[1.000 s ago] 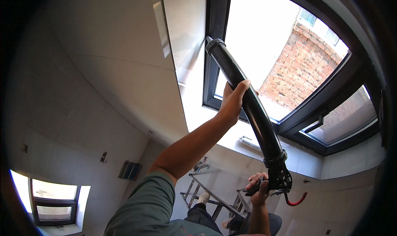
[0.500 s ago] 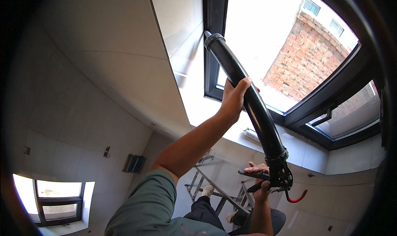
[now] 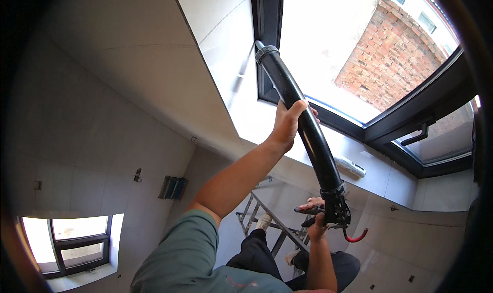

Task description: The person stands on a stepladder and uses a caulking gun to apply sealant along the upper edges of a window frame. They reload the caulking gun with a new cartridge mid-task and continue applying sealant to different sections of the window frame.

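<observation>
A long black caulking gun (image 3: 290, 90) slants across the view, its nozzle tip at the joint between the dark window frame (image 3: 267, 15) and the white tiled side of the opening. My left hand (image 3: 290, 122) is closed round the middle of its barrel from below. At the rear end, my right hand (image 3: 317, 223) grips the handle and trigger, its fingers partly hidden behind them. A red-tipped hooked rod (image 3: 357, 237) sticks out behind the gun. Whether sealant is coming out is too small to tell.
On the sill lies a pale sealant tube (image 3: 351, 167). A window handle (image 3: 417, 135) juts from the right sash. Below me stands a metal scaffold frame (image 3: 275, 218), with my shoe (image 3: 263, 221) on it. Another window (image 3: 77, 244) is at lower left.
The nozzle has slid down along the frame joint, closer to the lower window corner. The gun's rear end and my right hand have shifted slightly left in view. Both grips remain.
</observation>
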`<state>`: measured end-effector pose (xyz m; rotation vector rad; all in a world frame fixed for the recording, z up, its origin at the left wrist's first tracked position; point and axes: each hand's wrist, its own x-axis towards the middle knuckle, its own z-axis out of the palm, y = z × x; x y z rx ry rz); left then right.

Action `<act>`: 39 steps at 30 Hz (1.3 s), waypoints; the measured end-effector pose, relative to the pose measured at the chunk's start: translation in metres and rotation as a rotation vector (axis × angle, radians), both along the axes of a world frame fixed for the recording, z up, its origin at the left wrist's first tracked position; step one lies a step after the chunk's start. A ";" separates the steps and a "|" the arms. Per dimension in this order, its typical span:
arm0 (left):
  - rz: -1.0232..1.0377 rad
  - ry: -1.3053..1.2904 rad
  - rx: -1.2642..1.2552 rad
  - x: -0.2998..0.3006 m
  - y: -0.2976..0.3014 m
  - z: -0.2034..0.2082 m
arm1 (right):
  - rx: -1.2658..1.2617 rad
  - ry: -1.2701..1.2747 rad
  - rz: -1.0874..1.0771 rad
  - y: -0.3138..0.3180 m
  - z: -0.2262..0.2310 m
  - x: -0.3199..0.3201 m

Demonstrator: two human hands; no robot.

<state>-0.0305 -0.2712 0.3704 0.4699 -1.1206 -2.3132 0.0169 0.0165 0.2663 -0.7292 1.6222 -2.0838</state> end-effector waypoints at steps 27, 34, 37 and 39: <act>0.012 -0.375 0.166 -0.006 0.015 -0.145 | 0.118 -0.426 -0.049 0.034 -0.131 0.022; -0.001 -0.421 0.211 -0.009 0.014 -0.168 | 0.216 -0.417 -0.011 0.041 -0.139 0.023; 0.001 -0.432 0.232 -0.011 0.016 -0.173 | 0.250 -0.428 -0.070 0.043 -0.136 0.023; 0.004 -0.430 0.242 -0.011 0.015 -0.177 | 0.234 -0.441 -0.089 0.044 -0.135 0.024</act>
